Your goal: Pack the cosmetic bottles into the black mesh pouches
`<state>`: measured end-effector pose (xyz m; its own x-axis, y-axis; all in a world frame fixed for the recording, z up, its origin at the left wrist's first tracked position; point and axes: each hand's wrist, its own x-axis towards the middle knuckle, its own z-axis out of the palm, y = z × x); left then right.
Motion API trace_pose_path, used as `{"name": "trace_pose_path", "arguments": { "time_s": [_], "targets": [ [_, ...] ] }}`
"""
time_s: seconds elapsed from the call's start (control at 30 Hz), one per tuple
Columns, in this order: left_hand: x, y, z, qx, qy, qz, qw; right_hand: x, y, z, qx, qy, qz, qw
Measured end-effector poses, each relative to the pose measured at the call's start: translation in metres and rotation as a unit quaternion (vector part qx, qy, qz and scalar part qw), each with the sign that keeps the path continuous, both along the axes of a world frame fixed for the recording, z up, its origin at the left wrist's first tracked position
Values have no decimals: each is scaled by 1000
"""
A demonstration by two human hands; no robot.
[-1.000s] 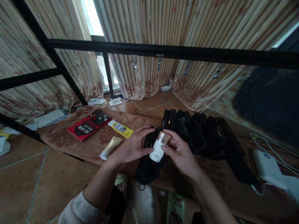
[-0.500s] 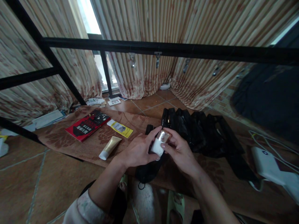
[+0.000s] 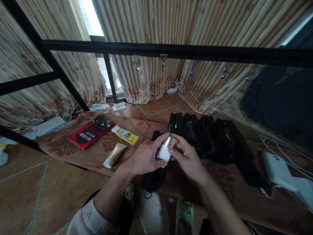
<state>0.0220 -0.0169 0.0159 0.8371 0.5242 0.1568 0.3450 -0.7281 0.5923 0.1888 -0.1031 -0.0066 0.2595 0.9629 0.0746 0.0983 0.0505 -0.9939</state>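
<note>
Between my two hands is a small white bottle (image 3: 164, 153) with a shiny copper-gold cap, held tilted. My left hand (image 3: 144, 156) wraps its left side, with fingers at the cap and thumb low on the white body. On the other side my right hand (image 3: 188, 156) pinches it, thumb on the white part below the cap. Behind and under the hands lies a black pouch-like organizer (image 3: 210, 137) with several folds, partly hidden by them. To the left rest a gold tube (image 3: 116, 154) with a white cap and a yellow-and-white tube (image 3: 126, 134).
A red and black book (image 3: 91, 131) lies on the brown patterned cloth (image 3: 144, 125). At the right are a white device (image 3: 278, 171) and white cables (image 3: 288, 156). A black metal bar (image 3: 151, 49) with hanging clips crosses before the curtains.
The bottle stays in both hands, with only a slight shift of the fingers around it. The view has moved very little.
</note>
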Motion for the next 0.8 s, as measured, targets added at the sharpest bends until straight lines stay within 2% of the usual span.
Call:
{"name": "trace_pose_path", "arguments": {
  "time_s": [0.57, 0.8],
  "targets": [
    [0, 0, 0, -2, 3, -10, 1000, -2, 3, -3, 17, 3, -65, 998],
    [-2, 1, 4, 2, 22, -10, 1000, 0, 2, -4, 20, 19, -22, 999]
  ]
}}
